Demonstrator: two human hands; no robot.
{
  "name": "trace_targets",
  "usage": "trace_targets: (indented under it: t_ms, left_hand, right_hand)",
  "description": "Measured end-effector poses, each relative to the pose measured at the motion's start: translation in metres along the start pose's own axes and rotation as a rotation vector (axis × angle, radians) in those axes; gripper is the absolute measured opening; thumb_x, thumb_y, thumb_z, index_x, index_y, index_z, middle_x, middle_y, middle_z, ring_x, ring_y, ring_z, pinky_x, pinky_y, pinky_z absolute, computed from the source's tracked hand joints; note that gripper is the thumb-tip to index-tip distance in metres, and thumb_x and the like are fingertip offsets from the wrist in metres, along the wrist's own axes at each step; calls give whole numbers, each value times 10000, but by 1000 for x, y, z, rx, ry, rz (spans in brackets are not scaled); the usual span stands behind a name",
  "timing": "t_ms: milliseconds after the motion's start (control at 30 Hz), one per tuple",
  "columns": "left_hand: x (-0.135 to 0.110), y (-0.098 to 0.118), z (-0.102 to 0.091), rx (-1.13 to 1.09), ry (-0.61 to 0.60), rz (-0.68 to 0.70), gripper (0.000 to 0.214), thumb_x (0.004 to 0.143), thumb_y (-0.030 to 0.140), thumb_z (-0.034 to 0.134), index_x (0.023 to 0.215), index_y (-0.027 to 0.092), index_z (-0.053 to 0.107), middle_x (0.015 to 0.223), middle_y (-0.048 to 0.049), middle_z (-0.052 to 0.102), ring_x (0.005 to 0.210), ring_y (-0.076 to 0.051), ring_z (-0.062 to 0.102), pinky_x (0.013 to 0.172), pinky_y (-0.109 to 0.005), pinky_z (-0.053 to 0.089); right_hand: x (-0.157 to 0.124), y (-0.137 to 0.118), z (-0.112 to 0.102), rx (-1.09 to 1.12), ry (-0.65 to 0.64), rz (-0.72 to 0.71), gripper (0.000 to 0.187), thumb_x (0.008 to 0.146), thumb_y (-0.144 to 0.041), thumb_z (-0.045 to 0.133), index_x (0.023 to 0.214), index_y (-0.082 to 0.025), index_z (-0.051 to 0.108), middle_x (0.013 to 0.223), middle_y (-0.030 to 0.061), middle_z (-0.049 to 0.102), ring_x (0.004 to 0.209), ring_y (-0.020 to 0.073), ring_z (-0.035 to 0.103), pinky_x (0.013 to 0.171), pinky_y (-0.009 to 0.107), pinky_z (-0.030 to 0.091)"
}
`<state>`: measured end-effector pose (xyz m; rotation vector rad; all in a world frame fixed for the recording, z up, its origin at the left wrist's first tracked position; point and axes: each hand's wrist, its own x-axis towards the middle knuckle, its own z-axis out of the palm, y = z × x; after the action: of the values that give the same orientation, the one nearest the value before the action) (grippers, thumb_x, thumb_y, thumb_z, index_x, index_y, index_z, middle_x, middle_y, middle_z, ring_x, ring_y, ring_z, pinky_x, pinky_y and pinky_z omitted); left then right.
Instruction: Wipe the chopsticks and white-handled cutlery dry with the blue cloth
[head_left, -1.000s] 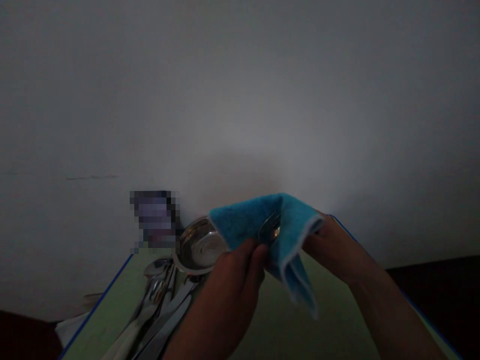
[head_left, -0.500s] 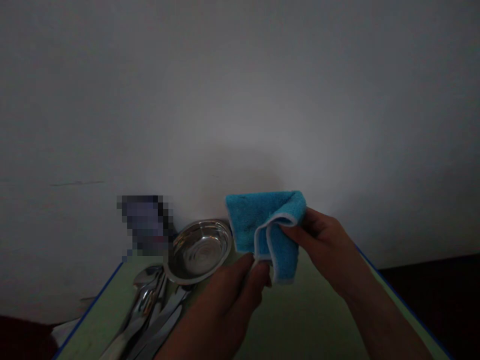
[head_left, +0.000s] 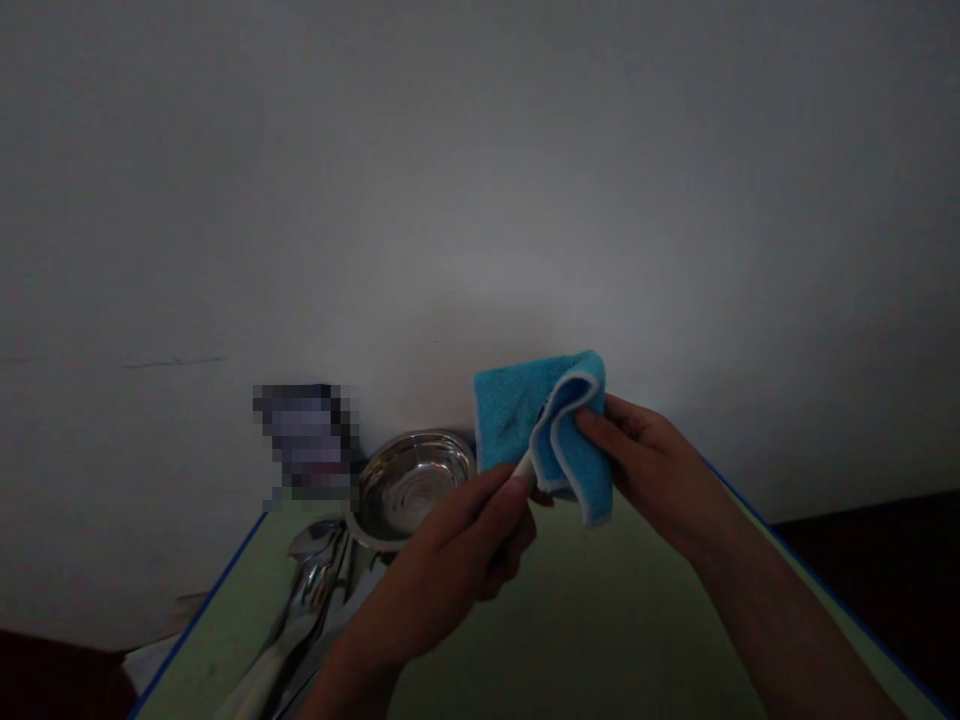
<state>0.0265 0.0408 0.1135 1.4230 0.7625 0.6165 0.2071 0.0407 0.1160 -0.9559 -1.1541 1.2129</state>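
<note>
From my remote station, I note that the metal head of the utensil, exposed against the blue cloth one second ago, is now hidden behind a fold, with only a short length of pale handle showing. The left hand is closed around that handle; the right hand pinches the folded blue cloth between thumb and fingers. I locate the utensil above the tabletop, right of the metal bowl; I judge its head now cloth-covered.
</note>
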Motion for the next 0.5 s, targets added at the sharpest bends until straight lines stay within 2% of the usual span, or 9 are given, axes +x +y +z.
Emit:
trace_targets:
  t_ms: [100, 200, 333, 500]
  left_hand:
    - [6, -8, -2, 93, 34, -20, 279, 880, 430, 372, 789, 184, 466, 594, 58, 381, 482, -45, 314, 398, -136, 250]
    - [9, -11, 0, 157, 44, -20, 305, 876, 446, 367, 768, 178, 464, 592, 56, 392, 478, -43, 331, 388, -125, 264]
    - [9, -11, 0, 189, 3, 14, 324, 882, 446, 332, 829, 175, 500, 663, 24, 494, 482, -65, 446, 351, -139, 319]
    - [11, -11, -10, 202, 135, 110, 182, 875, 322, 382, 890, 178, 492, 859, -24, 561, 663, -138, 601, 396, -188, 444]
  right_hand:
    - [5, 11, 3, -22, -21, 18, 252, 721, -305, 637, 950, -204, 603, 874, 19, 665, 804, 141, 605, 745, 283, 471]
    - [10, 20, 3, 2, -10, 1, 216, 715, -307, 638, 897, -192, 618, 832, 15, 672, 752, 135, 606, 741, 290, 468]
    - [13, 19, -2, 51, 95, -52, 184, 730, -335, 616, 837, -186, 628, 802, 17, 671, 705, 134, 597, 724, 302, 464]
    - [11, 9, -14, 79, 208, -122, 195, 725, -334, 624, 858, -191, 628, 829, 27, 668, 737, 153, 607, 766, 335, 465]
